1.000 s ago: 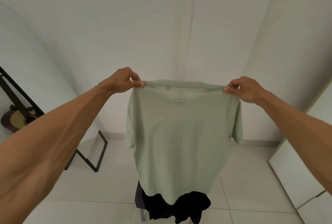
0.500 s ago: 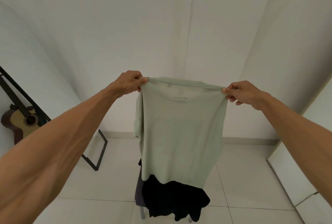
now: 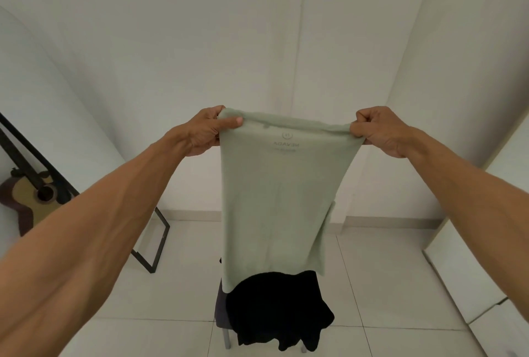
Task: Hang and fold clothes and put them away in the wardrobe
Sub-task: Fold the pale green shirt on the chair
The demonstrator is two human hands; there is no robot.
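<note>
A pale green t-shirt (image 3: 274, 193) hangs in the air in front of me, its neck label showing mirrored through the cloth and both sleeves folded behind the body. My left hand (image 3: 204, 130) pinches its top left corner, my right hand (image 3: 378, 130) grips the top right corner. Under its hem, a black garment (image 3: 277, 308) lies heaped on a chair (image 3: 221, 311).
A black metal rack frame (image 3: 154, 248) stands at the left with a guitar (image 3: 31, 199) leaning behind it. White wardrobe panels (image 3: 472, 279) run along the right edge. White walls and a white tiled floor (image 3: 372, 270) surround the chair.
Both sleeves have been folded behind the shirt, so it hangs narrower. My hands have turned in at the shoulders and stayed at about the same height.
</note>
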